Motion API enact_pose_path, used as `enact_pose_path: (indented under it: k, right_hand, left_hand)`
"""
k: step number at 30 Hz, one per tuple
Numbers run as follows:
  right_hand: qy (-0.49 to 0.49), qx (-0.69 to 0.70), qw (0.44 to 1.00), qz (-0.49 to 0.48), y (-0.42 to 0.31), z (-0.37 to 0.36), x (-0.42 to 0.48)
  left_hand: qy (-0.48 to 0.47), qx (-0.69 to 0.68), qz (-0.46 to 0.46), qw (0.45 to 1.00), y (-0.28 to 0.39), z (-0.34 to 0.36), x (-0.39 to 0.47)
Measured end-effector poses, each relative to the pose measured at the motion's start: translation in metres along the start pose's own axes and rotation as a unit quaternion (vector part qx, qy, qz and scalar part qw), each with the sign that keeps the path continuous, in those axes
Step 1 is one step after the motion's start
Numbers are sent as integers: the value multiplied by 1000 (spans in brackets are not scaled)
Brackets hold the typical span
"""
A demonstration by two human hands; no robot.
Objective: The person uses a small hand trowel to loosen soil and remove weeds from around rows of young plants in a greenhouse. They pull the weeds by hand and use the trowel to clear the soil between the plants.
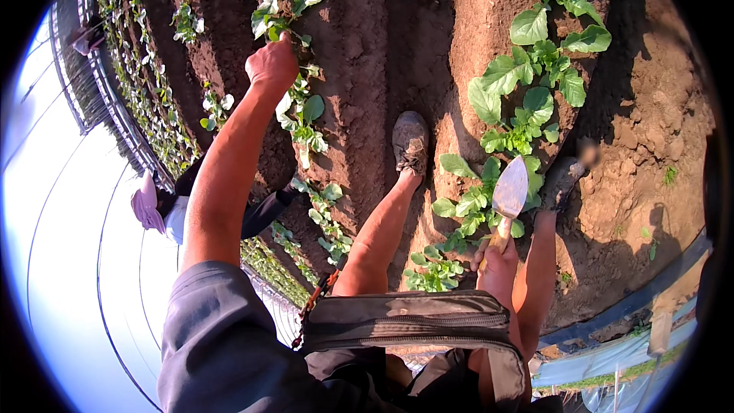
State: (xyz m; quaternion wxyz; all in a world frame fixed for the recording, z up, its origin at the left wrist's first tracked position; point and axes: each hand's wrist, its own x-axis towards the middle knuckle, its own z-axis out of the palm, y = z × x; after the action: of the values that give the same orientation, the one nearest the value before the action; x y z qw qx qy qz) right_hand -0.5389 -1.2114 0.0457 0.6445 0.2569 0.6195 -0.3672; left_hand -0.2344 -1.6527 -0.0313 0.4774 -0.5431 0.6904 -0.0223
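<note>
My left arm stretches out to the row of leafy green plants on the left. My left hand (pixel 272 66) is at the base of one broad-leaved plant (pixel 285 1), with a fingertip at its lower leaves. The other fingers are hidden under the hand, so a grip does not show. Near my right leg, my right hand (pixel 496 271) grips the wooden handle of a pointed metal trowel (pixel 511 188), blade directed away from me. Beneath and beside the blade grow the leafy plants of the right row (pixel 519 120).
A bare soil furrow (pixel 421 40) runs between the two planted ridges, with my shoe (pixel 410 140) in it. A zipped bag (pixel 407 321) hangs at my waist. Another person in a pink hat (pixel 148 206) is close on the left. Plastic sheeting (pixel 608 361) lies at the lower right.
</note>
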Motion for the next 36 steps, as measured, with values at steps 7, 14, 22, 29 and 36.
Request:
enact_pose_path:
  k: [7,14,22,29,36]
  right_hand:
    - [-3,-8,1000,-4,-9,7,3]
    - [6,-1,1000,-1,-11,10,1]
    - [-27,12,1000,2,-3,-12,7]
    - [-25,31,999,-2,-28,-9,-2]
    - [-23,52,998,-8,-39,-14,-6]
  left_hand:
    - [-5,-6,-9,1000,3,0,10]
    - [-18,-10,27,999,15,-9,0]
    - [1,-20,64,998,44,-34,-8]
    - [16,-44,116,992,91,-55,-21]
    - [37,-101,162,981,146,-73,-47]
